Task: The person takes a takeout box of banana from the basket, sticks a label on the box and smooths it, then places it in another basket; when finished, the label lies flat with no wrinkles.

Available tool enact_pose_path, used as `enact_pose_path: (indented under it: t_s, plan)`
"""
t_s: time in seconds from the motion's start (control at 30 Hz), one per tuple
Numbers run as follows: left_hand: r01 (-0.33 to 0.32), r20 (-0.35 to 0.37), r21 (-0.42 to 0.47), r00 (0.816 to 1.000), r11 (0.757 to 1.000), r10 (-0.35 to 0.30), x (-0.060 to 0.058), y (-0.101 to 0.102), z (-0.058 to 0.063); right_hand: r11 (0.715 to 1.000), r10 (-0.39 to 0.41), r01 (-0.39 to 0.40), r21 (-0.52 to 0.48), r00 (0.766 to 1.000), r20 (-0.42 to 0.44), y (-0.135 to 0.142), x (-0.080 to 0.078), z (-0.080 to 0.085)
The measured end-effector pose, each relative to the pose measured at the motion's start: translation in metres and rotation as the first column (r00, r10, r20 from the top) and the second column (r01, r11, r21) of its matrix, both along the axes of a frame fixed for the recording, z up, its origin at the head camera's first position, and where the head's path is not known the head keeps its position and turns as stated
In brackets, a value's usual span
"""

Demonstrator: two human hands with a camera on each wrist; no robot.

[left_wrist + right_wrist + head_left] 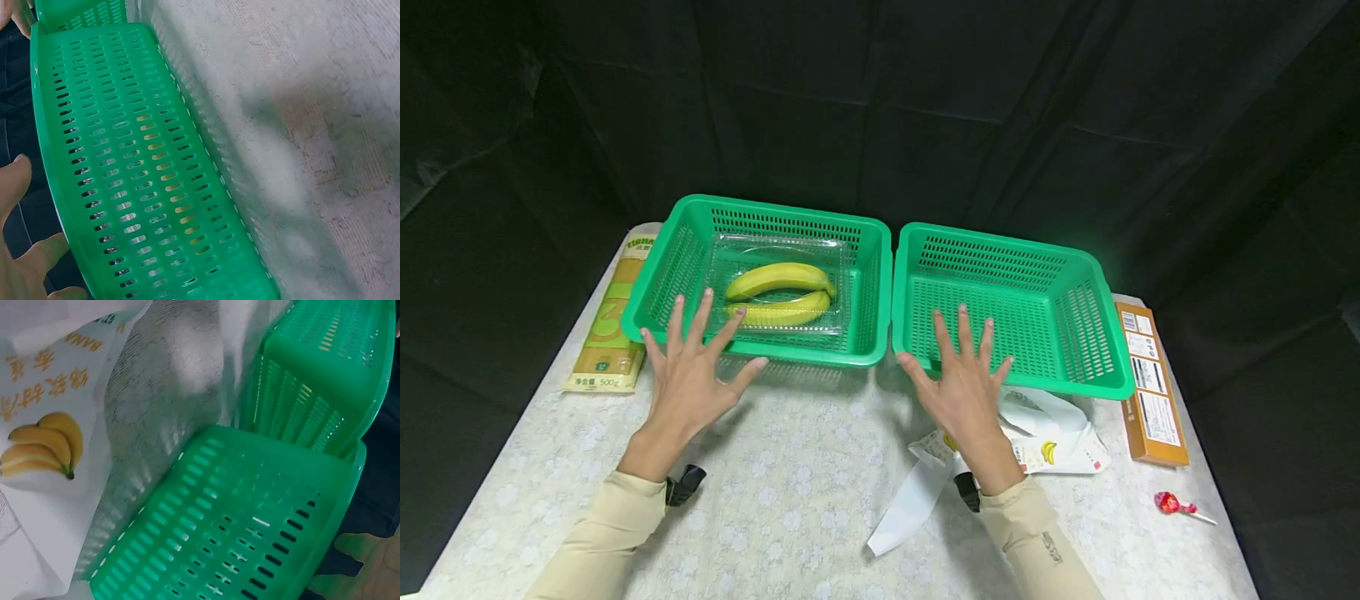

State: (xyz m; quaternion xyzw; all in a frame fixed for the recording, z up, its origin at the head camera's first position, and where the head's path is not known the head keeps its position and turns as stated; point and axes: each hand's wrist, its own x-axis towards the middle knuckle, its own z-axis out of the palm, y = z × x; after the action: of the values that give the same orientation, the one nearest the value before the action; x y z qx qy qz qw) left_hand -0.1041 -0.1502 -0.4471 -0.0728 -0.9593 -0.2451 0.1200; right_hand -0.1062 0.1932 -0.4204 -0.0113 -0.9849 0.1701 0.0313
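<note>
My left hand (688, 375) hovers with its fingers spread above the front rim of the left green basket (797, 355). It holds nothing. Inside that basket lies a clear plastic container (775, 248) with two bananas, an upper banana (775, 278) and a lower banana (786, 312). My right hand (964, 392) is likewise spread and holds nothing, its fingertips over the front of the right green basket (1075, 386). No items show in the right basket. Beneath the right wrist lies a crumpled white bag (1063, 450) printed with bananas, partly hidden by the forearm.
A yellow-green 500g packet (606, 329) lies against the left basket's outer side. Right of the other basket stands an orange-brown box (1153, 383) with white labels. Near the table's right edge lies a red lollipop (1168, 502). Black cloth (880, 108) hangs behind the baskets.
</note>
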Motion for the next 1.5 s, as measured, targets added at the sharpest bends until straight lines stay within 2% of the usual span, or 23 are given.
enact_pose_path:
  t_s: [0.13, 0.23, 0.33, 0.4, 0.5, 0.6, 0.73, 0.83, 0.9, 1.0, 1.1, 1.3, 1.5]
  plan:
    - [-0.015, -0.054, 0.066, 0.998, 0.998, 0.019, 0.000, -0.002, 0.000, 0.998, 0.050, -0.051, -0.046, 0.998, -0.033, -0.008, 0.002, 0.002]
    - [-0.027, -0.153, 0.168, 0.987, 0.985, 0.053, -0.004, -0.002, 0.001, 0.980, 0.146, -0.160, -0.120, 0.982, -0.117, -0.019, 0.003, 0.009]
    - [-0.036, -0.255, 0.267, 0.961, 0.963, 0.106, -0.015, -0.004, 0.003, 0.935, 0.227, -0.273, -0.225, 0.951, -0.210, -0.037, -0.003, 0.018]
    - [-0.055, -0.289, 0.308, 0.946, 0.950, 0.148, -0.025, -0.006, 0.005, 0.896, 0.246, -0.311, -0.317, 0.942, -0.227, -0.053, -0.013, 0.023]
    - [-0.103, -0.287, 0.337, 0.935, 0.936, 0.206, -0.041, -0.009, 0.004, 0.835, 0.232, -0.296, -0.464, 0.954, -0.191, -0.076, -0.031, 0.026]
    - [-0.158, -0.244, 0.349, 0.936, 0.924, 0.253, -0.054, -0.011, 0.000, 0.805, 0.183, -0.230, -0.546, 0.973, -0.140, -0.094, -0.050, 0.020]
    - [-0.225, -0.160, 0.327, 0.944, 0.918, 0.288, -0.062, -0.013, -0.004, 0.811, 0.134, -0.142, -0.567, 0.989, -0.057, -0.108, -0.069, 0.008]
    - [-0.273, -0.067, 0.246, 0.952, 0.930, 0.297, -0.066, -0.015, -0.002, 0.825, 0.133, -0.094, -0.558, 0.991, 0.030, -0.116, -0.078, 0.002]
    - [-0.292, -0.001, 0.181, 0.955, 0.939, 0.297, -0.068, -0.017, 0.000, 0.845, 0.141, -0.084, -0.528, 0.988, 0.068, -0.120, -0.082, -0.002]
    - [-0.303, 0.070, 0.116, 0.952, 0.946, 0.297, -0.070, -0.019, 0.003, 0.874, 0.146, -0.092, -0.477, 0.986, 0.076, -0.125, -0.085, -0.005]
    - [-0.312, 0.102, 0.106, 0.948, 0.944, 0.302, -0.071, -0.018, 0.006, 0.892, 0.143, -0.104, -0.439, 0.988, 0.057, -0.127, -0.087, -0.006]
    - [-0.329, 0.152, 0.084, 0.937, 0.941, 0.314, -0.072, -0.020, 0.010, 0.896, 0.144, -0.105, -0.432, 0.988, 0.058, -0.130, -0.087, -0.006]
    - [-0.313, 0.201, 0.037, 0.933, 0.949, 0.300, -0.073, -0.020, 0.011, 0.901, 0.144, -0.103, -0.421, 0.987, 0.068, -0.129, -0.086, -0.008]
